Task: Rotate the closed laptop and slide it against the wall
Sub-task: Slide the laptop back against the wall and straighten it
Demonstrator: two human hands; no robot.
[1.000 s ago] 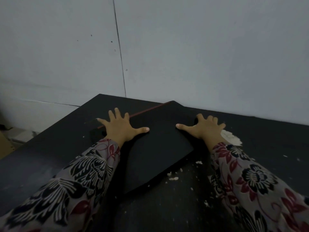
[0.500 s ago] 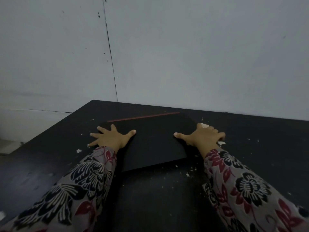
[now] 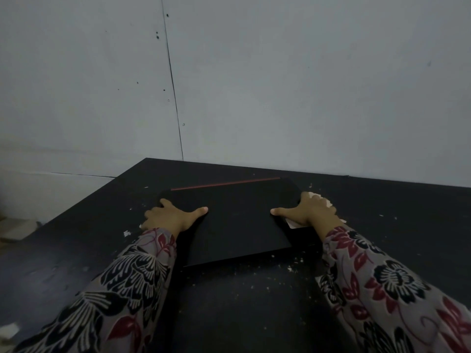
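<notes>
Both arms reach forward, side by side, in long flowered sleeves drawn to the wrists. The left hand (image 3: 171, 217) lies palm down, thumb stretched inward to the right, fingers curled over toward the far left. The right hand (image 3: 307, 211) mirrors it: palm down, thumb pointing left, fingers bent downward at the far right side.

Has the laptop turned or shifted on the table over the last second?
Yes. The laptop has rotated: its red-trimmed far edge, earlier angled to the wall, now runs nearly parallel with it, with a strip of table between them.
</notes>
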